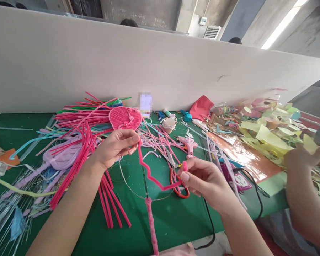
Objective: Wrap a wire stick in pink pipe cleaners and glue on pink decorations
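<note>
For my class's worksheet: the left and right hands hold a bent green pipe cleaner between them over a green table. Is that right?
Not quite: the pipe cleaner is bright pink, not green, as the head view shows. The left hand and right hand do hold it, bent, over the green table.

Pink pipe cleaner (156, 182): fuzzy, kinked, held aloft.

left hand (117, 145) and right hand (205, 181) gripped a bent pink pipe cleaner (149, 173) near its ends above the table (104, 241). a pink-wrapped rod (150, 224) extended below. a pink heart-shaped piece (122, 118) lay beyond the left hand; scissors (170, 156) and a glue gun (189, 144) lay near the right. a co-worker's hand (300, 156) was beside yellow paper scraps (272, 137).
</note>
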Available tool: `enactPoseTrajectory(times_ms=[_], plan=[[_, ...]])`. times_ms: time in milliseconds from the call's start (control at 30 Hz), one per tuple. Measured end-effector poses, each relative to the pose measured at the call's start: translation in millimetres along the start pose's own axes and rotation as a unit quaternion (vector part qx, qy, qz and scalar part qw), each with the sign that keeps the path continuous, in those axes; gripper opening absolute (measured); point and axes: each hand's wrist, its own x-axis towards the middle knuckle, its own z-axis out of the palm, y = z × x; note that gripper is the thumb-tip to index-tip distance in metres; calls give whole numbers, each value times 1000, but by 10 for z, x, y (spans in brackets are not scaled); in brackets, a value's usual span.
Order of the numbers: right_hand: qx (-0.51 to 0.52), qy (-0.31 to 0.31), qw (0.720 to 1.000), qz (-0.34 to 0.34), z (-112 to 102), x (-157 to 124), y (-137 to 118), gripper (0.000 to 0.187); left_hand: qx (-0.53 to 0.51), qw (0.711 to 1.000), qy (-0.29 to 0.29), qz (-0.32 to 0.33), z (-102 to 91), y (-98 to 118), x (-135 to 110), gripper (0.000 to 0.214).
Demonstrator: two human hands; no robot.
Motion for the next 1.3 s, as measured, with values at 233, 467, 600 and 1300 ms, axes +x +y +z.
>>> enactPoseTrajectory(times_ms=[233, 467, 600, 1300], plan=[[-535, 132, 769, -324, 413, -152, -45, 28, 25, 999, 32, -11, 24, -13, 32, 34], [-439, 223, 811, -316, 466, -328, -201, 50, 20, 999, 2, -37, 12, -4, 6, 32], [-170, 282, 928, -174, 201, -129, -68, 28, 5, 1000, -21, -22, 27, -17, 1, 32], [296, 58, 950, 80, 247, 551, 396, 36, -27, 996, -80, 11, 88, -119, 38, 47]])
